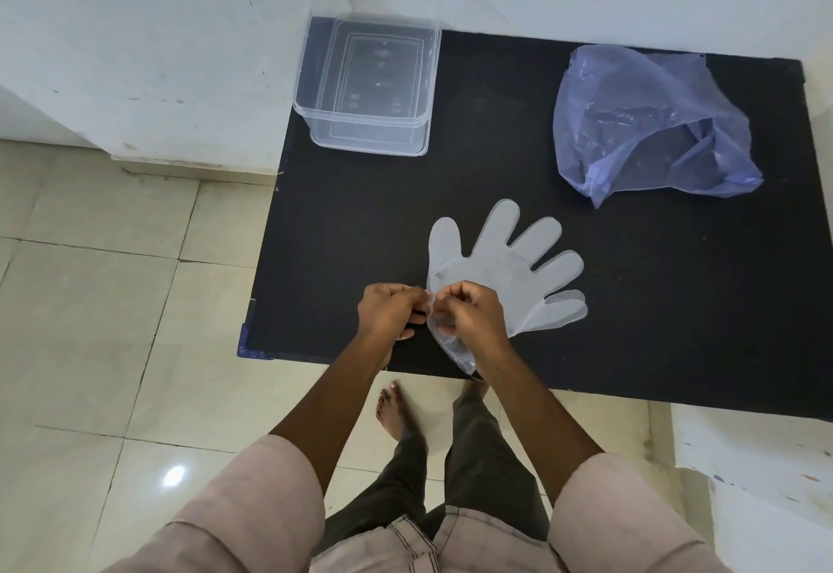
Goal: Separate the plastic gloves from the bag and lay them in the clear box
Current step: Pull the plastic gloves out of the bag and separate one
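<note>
— Zero gloves in the clear box [367, 85] so far, and it's sitting well beyond the pinch.

— Right, both the left hand [391, 312] and right hand [469, 315] are pinching shut on the cuff of the plastic gloves [505, 275], seemingly peeling layers apart.

— Bag [649, 126] lying up right of the grip, looking mostly emptied.

— So I'd say separating is underway, laying still ahead.

I am pinching the cuff edge of a clear plastic glove [505, 270] between both hands; its five fingers are lying flat and spread, pointing away from me and to the right. The bluish bag [649, 126] is sitting crumpled at the far right, well apart. The clear box [315, 121] is standing upright and open at the far left.
</note>
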A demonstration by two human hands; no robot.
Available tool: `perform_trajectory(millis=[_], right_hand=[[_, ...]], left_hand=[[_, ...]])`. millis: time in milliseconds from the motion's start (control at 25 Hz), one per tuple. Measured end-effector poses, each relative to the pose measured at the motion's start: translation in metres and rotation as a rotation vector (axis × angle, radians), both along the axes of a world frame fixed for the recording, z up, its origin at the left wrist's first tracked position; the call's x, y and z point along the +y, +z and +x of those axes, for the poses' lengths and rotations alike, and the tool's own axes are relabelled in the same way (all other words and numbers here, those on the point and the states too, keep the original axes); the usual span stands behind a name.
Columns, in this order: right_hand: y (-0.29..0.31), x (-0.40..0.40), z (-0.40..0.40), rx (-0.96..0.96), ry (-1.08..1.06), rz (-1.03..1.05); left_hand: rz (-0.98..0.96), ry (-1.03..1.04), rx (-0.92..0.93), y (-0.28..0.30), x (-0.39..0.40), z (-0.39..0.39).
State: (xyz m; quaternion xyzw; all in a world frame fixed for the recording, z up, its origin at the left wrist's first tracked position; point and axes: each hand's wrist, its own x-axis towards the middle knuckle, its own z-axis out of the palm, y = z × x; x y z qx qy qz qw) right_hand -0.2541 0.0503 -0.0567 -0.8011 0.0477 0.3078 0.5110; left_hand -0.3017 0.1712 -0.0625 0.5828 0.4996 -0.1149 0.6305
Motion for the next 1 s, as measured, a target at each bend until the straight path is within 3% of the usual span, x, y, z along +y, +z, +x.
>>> perform_trajectory(millis=[200, 480, 1000], right_hand=[[0.001, -0.014, 0.012, 0.084, -0.107, -0.019], [0.010, -0.002, 0.009, -0.025, 0.142, -0.009], [0.001, -0.005, 0.013, -0.003, 0.053, -0.026]], left_hand=[[0.029, 0.044, 0.035, 0.003, 0.013, -0.001], [-0.065, -0.067, -0.055, 0.010, 0.009, 0.001], [-0.089, -0.137, -0.070, 0.011, 0.010, 0.000]])
